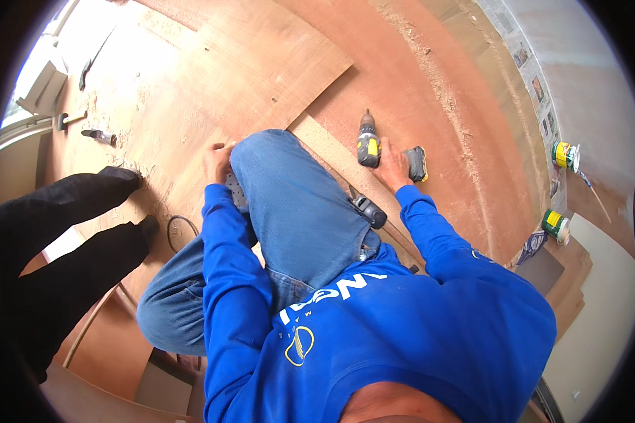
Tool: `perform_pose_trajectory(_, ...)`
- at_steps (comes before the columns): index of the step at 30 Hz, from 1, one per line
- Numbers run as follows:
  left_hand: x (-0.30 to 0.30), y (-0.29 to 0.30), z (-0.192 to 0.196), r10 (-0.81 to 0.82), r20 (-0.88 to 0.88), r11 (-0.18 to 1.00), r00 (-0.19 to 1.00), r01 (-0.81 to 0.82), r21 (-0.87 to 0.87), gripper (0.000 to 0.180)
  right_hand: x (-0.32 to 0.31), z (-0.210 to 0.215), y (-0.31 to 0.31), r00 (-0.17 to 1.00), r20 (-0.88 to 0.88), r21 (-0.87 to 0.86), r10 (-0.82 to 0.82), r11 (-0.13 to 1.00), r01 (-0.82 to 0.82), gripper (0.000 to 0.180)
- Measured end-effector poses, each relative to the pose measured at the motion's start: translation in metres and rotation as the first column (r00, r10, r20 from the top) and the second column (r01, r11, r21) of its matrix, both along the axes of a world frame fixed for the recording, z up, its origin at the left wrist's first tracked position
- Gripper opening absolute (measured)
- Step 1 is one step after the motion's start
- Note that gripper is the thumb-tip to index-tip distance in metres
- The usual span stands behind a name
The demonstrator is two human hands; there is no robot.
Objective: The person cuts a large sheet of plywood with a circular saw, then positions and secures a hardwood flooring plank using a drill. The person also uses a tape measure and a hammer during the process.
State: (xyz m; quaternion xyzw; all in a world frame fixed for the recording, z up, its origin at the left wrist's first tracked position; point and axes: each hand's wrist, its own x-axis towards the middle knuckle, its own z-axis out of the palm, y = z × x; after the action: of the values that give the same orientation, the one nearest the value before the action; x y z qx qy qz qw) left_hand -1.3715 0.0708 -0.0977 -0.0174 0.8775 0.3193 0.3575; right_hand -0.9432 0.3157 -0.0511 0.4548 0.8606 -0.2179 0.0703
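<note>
While the person is kneeling on the plywood sheets in the middle of the frame, the right hand is closing around the handle of a yellow and black cordless drill, which is lying just above and left of centre-right with its battery end sticking out to the right of the fingers. The fingers are wrapping the grip, so the drill is sitting inside the hand rather than beside it. The left hand is pressing on the board at centre-left, fingers curled; whether it is holding anything I cannot tell. Judging by the sawdust trailing across the upper right, cutting seems done, while fastening appears to be only starting. A second dark tool is resting against the raised knee. Another person's dark legs are standing at the left.
</note>
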Motion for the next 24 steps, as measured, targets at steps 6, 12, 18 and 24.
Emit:
perform_pose_trajectory(6,-0.041,-0.014,0.105,-0.014,0.016,0.995,1.0,0.012,0.097,0.051,0.011,-0.029,-0.012,0.998,-0.008,-0.024,0.065,0.998,-0.065,0.067)
perform_pose_trajectory(12,-0.083,0.012,0.182,-0.028,-0.156,0.985,0.987,0.054,0.162,0.054,0.023,-0.022,-0.014,0.997,0.017,-0.063,0.074,0.995,-0.073,0.068)
perform_pose_trajectory(18,-0.084,0.045,0.242,-0.174,-0.248,0.962,0.953,0.218,0.162,0.055,0.055,-0.03,-0.011,0.998,0.022,-0.065,0.063,0.996,-0.062,0.073)
perform_pose_trajectory(24,0.01,0.028,0.377,-0.394,-0.597,0.854,0.698,0.518,0.042,0.053,0.072,-0.048,0.003,0.977,0.145,-0.15,0.158,0.979,-0.136,0.087)
